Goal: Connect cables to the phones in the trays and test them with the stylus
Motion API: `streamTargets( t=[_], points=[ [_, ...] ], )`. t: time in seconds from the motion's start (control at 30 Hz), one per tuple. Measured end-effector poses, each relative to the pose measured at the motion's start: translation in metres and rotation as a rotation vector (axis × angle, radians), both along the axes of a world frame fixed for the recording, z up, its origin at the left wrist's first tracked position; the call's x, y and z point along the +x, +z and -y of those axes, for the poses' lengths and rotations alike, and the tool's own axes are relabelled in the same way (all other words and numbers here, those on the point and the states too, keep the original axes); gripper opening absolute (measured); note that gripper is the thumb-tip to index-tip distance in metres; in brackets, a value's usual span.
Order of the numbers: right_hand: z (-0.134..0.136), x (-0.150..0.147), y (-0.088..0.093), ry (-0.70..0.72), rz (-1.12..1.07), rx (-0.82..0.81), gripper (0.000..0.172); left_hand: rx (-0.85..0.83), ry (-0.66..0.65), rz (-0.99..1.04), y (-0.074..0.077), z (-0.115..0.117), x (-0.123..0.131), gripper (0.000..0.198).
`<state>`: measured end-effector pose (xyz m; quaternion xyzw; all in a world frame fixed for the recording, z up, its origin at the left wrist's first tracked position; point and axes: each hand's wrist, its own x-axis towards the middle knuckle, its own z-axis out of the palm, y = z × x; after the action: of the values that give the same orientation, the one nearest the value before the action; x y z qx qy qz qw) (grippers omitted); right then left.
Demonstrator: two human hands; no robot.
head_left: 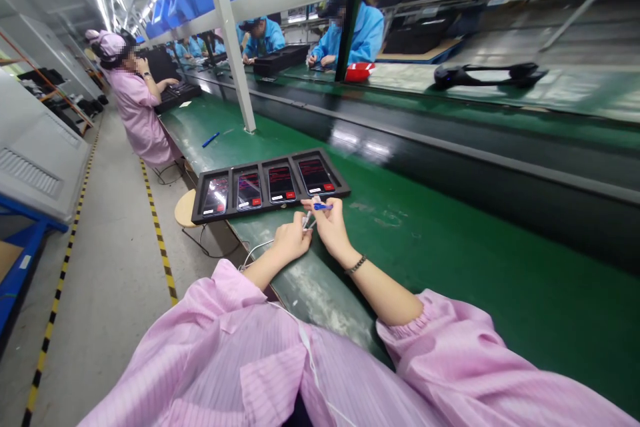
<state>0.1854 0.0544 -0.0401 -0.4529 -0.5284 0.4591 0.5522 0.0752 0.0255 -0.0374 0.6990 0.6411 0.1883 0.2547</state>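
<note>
My left hand [293, 239] is closed near the bench's front edge, its fingers pinching a white cable [261, 245] whose end shows at the fingertips. The cable trails back past my left wrist. Close beside it, my right hand [331, 225] is also closed, with a slim blue pen-like piece [323, 207] between its fingers; white bits show by those fingertips, partly hidden. Just beyond both hands lies a black tray [265, 211] with several compartments. Each holds a phone, such as the rightmost phone [316, 173], its dark screen lit with red text and a red patch.
A blue pen [211, 139] lies on the green bench [450, 267] past the tray. A white post [233, 40] rises from the bench. Further left, a co-worker in pink [133, 100] sits by black trays. Across the dark conveyor [400, 147] are people in blue. A stool [186, 208] stands left.
</note>
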Motion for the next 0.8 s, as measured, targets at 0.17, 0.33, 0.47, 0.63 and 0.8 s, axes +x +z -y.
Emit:
streamTargets(
  t=[0.17, 0.33, 0.47, 0.63, 0.8],
  points=[
    [0.013, -0.009, -0.007, 0.098, -0.218, -0.097, 0.067, 0.08, 0.017, 0.211, -0.005, 0.001, 0.003, 0.057],
    [0.007, -0.003, -0.007, 0.164, -0.298, -0.183, 0.063, 0.116, -0.081, 0.668, -0.006, 0.002, 0.01, 0.089],
    [0.004, 0.002, -0.009, 0.157, -0.354, -0.225, 0.064, 0.058, -0.143, 0.67, 0.001, 0.005, 0.004, 0.087],
    [0.002, 0.006, -0.011, 0.1, -0.379, -0.231, 0.069, 0.068, -0.071, 0.277, 0.013, 0.018, -0.029, 0.065],
    [-0.002, 0.024, -0.006, 0.031, -0.319, -0.216, 0.073, 0.025, -0.179, -0.109, 0.017, 0.04, -0.049, 0.018]
  ],
)
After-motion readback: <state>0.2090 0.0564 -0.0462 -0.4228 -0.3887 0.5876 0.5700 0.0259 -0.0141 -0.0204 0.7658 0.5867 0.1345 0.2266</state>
